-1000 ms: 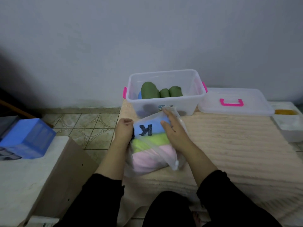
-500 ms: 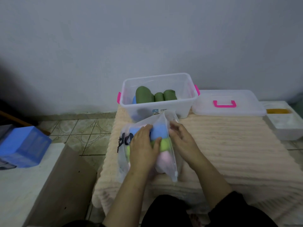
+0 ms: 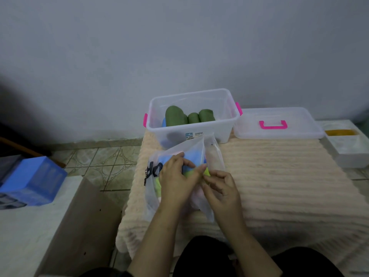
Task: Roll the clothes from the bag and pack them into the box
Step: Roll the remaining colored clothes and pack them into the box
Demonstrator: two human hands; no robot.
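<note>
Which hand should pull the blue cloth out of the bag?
Left, probably. The left hand already has fingers on the blue cloth inside the bag; the right hand pinches the bag's edge, holding it open.

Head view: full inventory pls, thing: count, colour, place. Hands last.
box: 1, clear with pink latches, far end of the blanket
rolled clothes: 3 green, a bit of blue beside them, inside the box
lid: 1, clear with pink handle, right of the box
bag: 1, clear with black print, on the blanket before the box
folded clothes: blue, yellow-green, pink, inside the bag
blanket: 1, cream
white tray: 1, far right
blue box: 1, left
left hand: grips the clothes at the bag mouth
right hand: pinches the bag edge
</note>
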